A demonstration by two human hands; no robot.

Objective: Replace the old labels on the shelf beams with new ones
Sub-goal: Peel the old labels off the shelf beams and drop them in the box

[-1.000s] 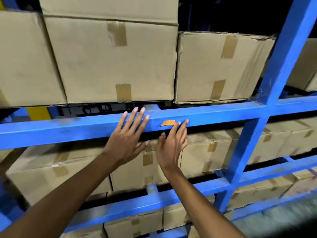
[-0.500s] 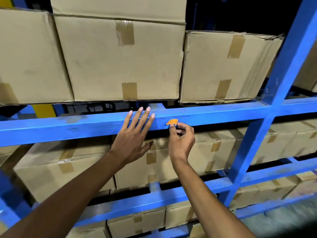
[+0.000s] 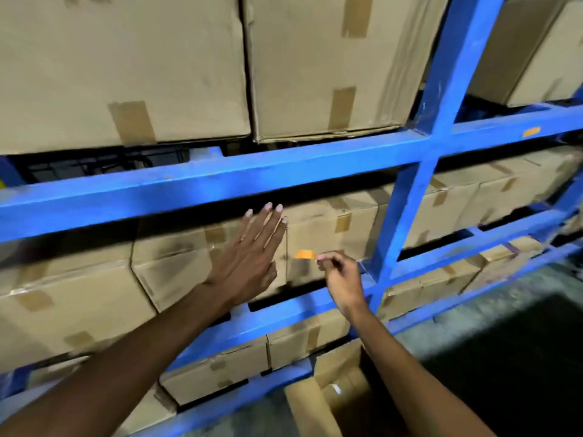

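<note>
- The right hand [image 3: 342, 275] is pinched together: its fingertips [image 3: 321, 257] clamp one end of a small orange label [image 3: 304, 254], and the other fingers are curled in.
- The label is off the beam. It hangs in the air in front of a cardboard box [image 3: 318, 241] of the middle shelf level, below the upper beam [image 3: 220, 181] and just right of the left hand. The picture is blurred here, so I cannot read anything on the label.
- The left hand [image 3: 252, 257] is flat and spread, fingers apart and pointing up. It holds nothing. Its fingertips [image 3: 268, 206] end just under the lower edge of the upper beam; I cannot tell if the palm touches the boxes behind it.
- Both forearms are bare and come from the bottom of the view.
- The upper beam is blue and runs across the whole view. The part of it above the hands shows bare paint.
- Right of the blue upright post [image 3: 419, 171], a second orange label [image 3: 532, 131] sits on the same beam level, well apart from the hands.
- Large taped cardboard boxes [image 3: 325, 67] stand on the top level, and smaller ones fill the lower levels.
- An open carton [image 3: 328, 402] stands on the floor [image 3: 504, 357] below the right forearm.
</note>
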